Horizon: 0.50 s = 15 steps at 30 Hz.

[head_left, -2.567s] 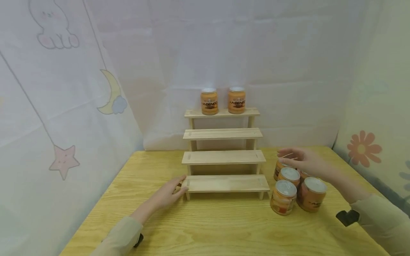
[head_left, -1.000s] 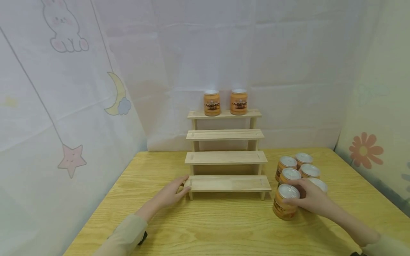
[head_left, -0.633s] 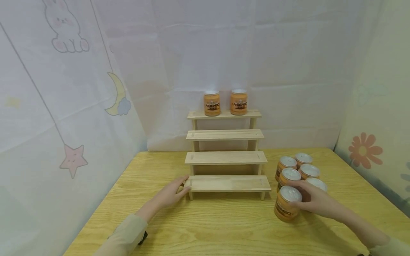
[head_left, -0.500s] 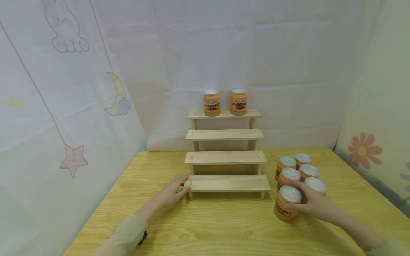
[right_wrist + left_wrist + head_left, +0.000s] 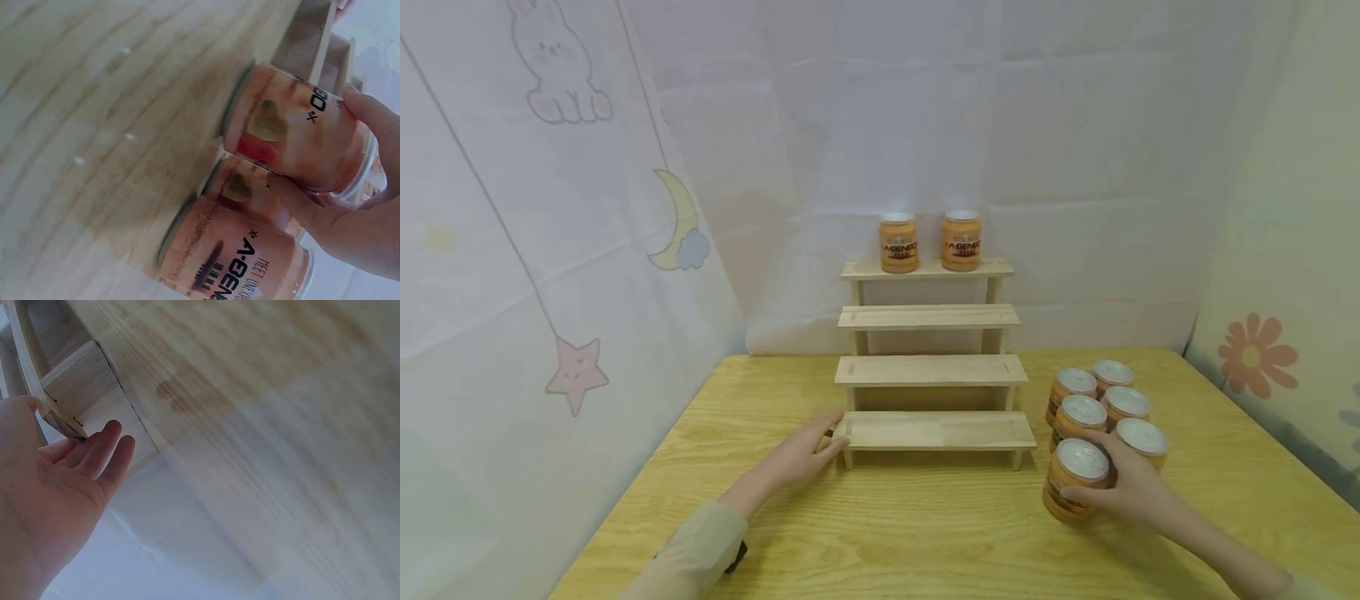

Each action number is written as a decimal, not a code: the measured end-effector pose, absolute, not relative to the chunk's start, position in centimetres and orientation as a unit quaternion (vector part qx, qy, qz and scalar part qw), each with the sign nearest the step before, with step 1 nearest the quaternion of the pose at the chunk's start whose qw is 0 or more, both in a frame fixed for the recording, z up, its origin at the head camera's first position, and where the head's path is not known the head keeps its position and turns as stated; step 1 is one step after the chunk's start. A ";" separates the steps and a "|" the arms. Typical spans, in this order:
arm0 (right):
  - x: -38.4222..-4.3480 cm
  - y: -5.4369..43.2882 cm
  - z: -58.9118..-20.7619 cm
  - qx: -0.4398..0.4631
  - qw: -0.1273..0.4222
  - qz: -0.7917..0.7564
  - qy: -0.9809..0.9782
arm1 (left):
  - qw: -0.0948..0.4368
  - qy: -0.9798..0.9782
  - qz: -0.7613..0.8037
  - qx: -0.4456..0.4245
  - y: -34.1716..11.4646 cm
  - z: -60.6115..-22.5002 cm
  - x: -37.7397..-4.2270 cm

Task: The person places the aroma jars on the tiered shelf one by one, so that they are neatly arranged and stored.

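At the right of the head view, my right hand (image 5: 1131, 487) grips an orange can (image 5: 1071, 492) with a pale lid, thumb on the near side and fingers behind. The can is upright; in the right wrist view its lettering and a heart-shaped patch show. Whether its base touches the table cannot be told. My left hand (image 5: 797, 454) holds the left end of the lowest board of a four-step wooden stand (image 5: 932, 432), thumb at the front edge. In the left wrist view some fingers reach past the board's end. Two orange cans (image 5: 898, 247) stand on the top step.
Several more orange cans (image 5: 1075, 392) stand close together just behind the held can, right of the stand. The light wooden table (image 5: 850, 533) reaches back to a white cloth wall (image 5: 1075, 150). Printed cloth hangs at both sides.
My right hand has come from above the rear cans to the front can and grips it. That can has turned, and sits slightly nearer me. My left hand stays at the stand.
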State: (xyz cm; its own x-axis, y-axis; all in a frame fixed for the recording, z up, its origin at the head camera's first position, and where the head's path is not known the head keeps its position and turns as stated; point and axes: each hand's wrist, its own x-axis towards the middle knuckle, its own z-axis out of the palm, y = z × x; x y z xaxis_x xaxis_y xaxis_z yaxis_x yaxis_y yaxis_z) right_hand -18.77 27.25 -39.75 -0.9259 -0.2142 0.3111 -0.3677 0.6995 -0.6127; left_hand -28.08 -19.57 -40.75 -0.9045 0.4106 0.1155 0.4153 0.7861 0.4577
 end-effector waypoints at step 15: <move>-18.2 28.2 -37.6 0.152 0.086 0.328 -0.928 | 0.007 -0.940 -0.245 -0.235 -19.7 -40.9 -28.4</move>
State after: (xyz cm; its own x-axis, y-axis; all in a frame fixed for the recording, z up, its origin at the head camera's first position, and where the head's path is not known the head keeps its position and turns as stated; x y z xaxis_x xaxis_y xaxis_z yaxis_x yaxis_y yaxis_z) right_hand -18.18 28.21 -37.58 -0.9388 -0.2263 0.2598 -0.3394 0.7381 -0.5832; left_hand -28.36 -19.73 -40.88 -0.8891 0.4391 0.1290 0.4461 0.7687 0.4583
